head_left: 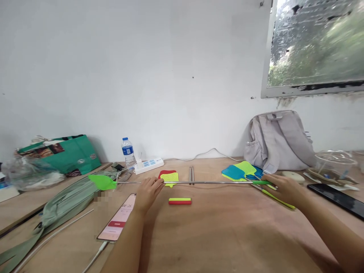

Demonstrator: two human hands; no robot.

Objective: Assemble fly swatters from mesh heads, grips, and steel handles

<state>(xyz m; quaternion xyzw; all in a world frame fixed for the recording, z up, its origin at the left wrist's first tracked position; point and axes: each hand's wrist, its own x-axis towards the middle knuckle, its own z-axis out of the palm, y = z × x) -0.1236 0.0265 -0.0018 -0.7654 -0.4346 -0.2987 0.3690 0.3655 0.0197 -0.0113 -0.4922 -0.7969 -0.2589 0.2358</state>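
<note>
Left hand [149,191], head view: as I observed from my distant post, its fingers were curled narrowly over the metal rod of a green fly swatter [207,182]. Right hand [280,187]: I had it closed about the green handle [261,182] at the opposite end. The swatter ran nearly level across the worktop [222,231], its green head [104,182] projecting beyond the left hand; I could not tell whether the rod touched the surface.

Between the hands, a yellow mesh head [170,177] partly covered a red mesh head [166,172], and beside them two slim metal tubes [191,172] lay parallel. Nearer to me, a short yellow grip [180,199] and a red grip [180,203] lay side by side, touching. Near the right hand, a blue mesh head [231,173] overlapped a yellow-green mesh head [246,167]; behind these a grey backpack [280,142] leaned at the wall.

Beside the left forearm I noted a lit phone [118,220], with a grey-green bag [71,201] farther left. A water bottle [127,151] stood upright near a white power strip [149,165]. At far right lay a black phone [338,199].
</note>
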